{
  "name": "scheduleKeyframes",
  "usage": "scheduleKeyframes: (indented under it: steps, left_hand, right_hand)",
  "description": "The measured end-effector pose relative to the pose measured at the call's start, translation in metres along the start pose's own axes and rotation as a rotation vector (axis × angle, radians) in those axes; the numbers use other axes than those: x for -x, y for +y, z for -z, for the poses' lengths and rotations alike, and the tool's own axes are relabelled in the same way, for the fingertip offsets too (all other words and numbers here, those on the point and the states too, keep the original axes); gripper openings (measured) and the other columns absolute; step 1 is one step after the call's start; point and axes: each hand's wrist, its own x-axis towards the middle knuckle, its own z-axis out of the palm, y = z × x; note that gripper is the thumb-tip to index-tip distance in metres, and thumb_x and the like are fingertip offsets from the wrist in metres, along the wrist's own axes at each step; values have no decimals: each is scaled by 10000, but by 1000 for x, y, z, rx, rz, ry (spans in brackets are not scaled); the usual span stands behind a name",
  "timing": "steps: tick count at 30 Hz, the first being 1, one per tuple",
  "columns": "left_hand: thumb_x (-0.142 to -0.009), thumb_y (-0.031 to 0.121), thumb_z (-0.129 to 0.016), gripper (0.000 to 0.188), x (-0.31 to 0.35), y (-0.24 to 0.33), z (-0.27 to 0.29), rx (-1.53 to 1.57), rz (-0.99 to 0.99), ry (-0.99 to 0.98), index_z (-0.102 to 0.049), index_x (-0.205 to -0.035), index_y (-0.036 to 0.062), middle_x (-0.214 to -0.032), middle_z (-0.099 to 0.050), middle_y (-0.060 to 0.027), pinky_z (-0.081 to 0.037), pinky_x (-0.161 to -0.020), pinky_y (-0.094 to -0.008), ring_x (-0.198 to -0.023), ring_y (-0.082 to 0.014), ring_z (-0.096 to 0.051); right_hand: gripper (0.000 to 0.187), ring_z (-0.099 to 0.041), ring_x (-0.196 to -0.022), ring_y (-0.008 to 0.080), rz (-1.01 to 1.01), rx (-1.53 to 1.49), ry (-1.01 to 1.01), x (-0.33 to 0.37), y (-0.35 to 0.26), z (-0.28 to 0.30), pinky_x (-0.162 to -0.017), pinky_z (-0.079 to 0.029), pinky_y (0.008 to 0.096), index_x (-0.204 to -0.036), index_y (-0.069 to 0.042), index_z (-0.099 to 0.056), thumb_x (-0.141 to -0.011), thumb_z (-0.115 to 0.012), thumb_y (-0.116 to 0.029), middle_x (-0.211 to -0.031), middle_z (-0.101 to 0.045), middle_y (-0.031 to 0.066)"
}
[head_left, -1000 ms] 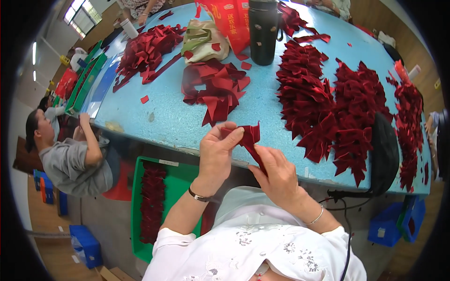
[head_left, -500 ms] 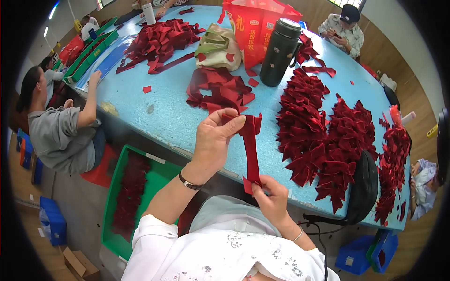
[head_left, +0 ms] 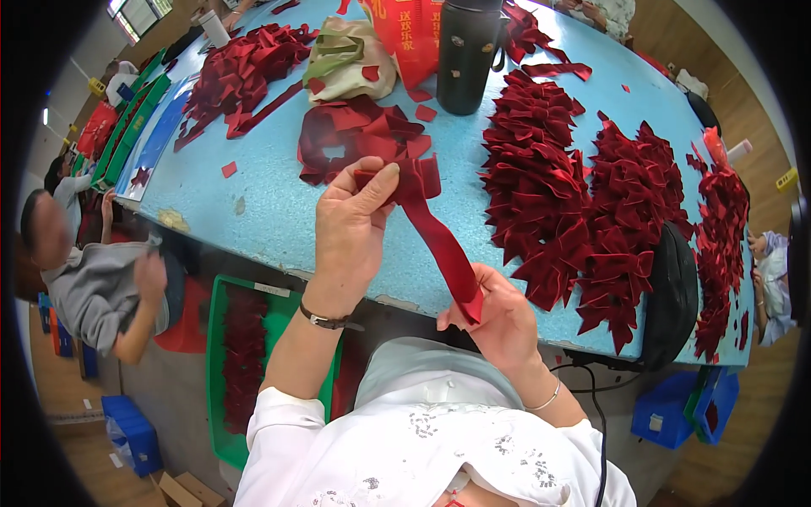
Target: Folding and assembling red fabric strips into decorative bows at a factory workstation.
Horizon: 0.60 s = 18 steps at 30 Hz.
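My left hand (head_left: 351,220) pinches a dark red velvet ribbon (head_left: 435,239) between thumb and fingers, at an end folded into loops. From there a long flat tail slants down to my right hand (head_left: 504,329). The right fingers are curled about the tail's lower end; part of their grip is hidden behind it. Both hands are in the air over the near edge of the blue table (head_left: 405,275). Just beyond the left hand lies a loose heap of red ribbon strips (head_left: 363,122). Folded red ribbon bows (head_left: 541,198) are massed right of the hands.
A black bottle (head_left: 465,63), a cream cloth bag (head_left: 355,63) and a red bag (head_left: 414,42) stand farther back. A black pouch (head_left: 672,296) rests at the near right edge. Below left is a green bin (head_left: 218,380) holding red pieces. Other people sit around the table.
The view has shifted, so the table things sit higher and mostly farther left. The ribbon tail now slants more to the right, and my right hand has turned with its fingers more spread around it.
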Motion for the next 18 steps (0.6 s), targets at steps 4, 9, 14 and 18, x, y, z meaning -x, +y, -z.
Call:
scheduleKeyframes:
  steps: [4, 9, 14, 18]
  left_hand:
    - [-829, 14, -689, 211, -2, -3, 1, -20, -5, -19, -593, -1017, 28, -906, -647, -39, -492, -789, -233, -838, -115, -627]
    - [-827, 9, -689, 199, -3, -2, -3, -52, -18, -51, -598, -1004, 27, -908, -650, -36, -494, -765, -222, -830, -111, -630]
    - [-826, 10, -691, 182, -10, 7, 1, -96, -49, -48, -607, -986, 28, -873, -652, -26, -489, -706, -200, -768, -97, -623]
    - [-817, 20, -704, 182, -8, 5, 6, -155, -47, -41, -612, -974, 28, -843, -652, -16, -479, -670, -186, -745, -84, -618]
  right_hand:
    - [308, -572, -692, 189, -33, 101, 56, -6, -1, -4, -739, -511, 392, -1122, 18, -508, -864, -485, -148, -819, -593, 119]
    - [257, -589, -654, 190, -88, 462, 139, -13, -5, 3, -677, -543, 394, -1064, 58, -539, -853, -482, -76, -788, -590, 123]
    - [203, -610, -645, 194, -130, 310, 148, -7, 1, 15, -668, -554, 357, -980, 69, -587, -835, -462, 1, -760, -596, 106]
    - [185, -621, -680, 168, -220, 409, 56, 8, -3, 17, -653, -545, 303, -919, 54, -618, -833, -456, 38, -781, -612, 80]
